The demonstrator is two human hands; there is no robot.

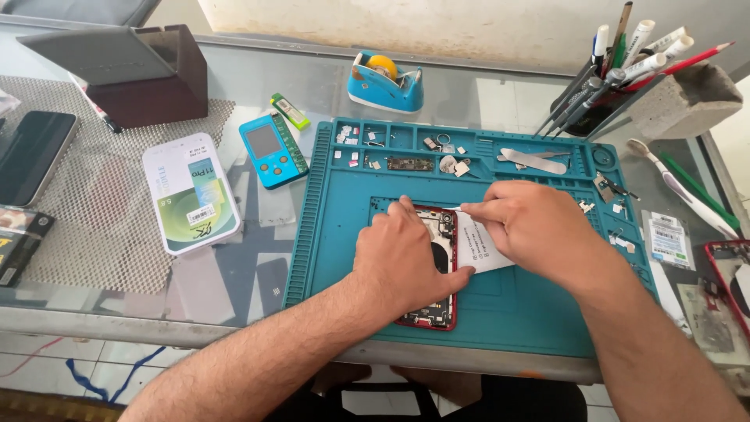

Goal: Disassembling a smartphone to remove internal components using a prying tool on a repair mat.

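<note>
An opened red phone (434, 311) lies face down in the middle of a teal repair mat (531, 312), its inner parts exposed. My left hand (405, 258) presses flat on the phone and covers most of it. My right hand (531, 227) pinches a thin metal tool (451, 209) whose tip points left at the phone's upper edge. A white paper slip (473, 246) sticks out between the phone and my right hand.
Small screws and parts fill the mat's top trays (406, 148). A blue tape dispenser (384, 82) stands behind. Left of the mat lie a blue tester device (272, 148), a white box (190, 191) and a dark phone (31, 155). A pen holder (601, 94) stands back right.
</note>
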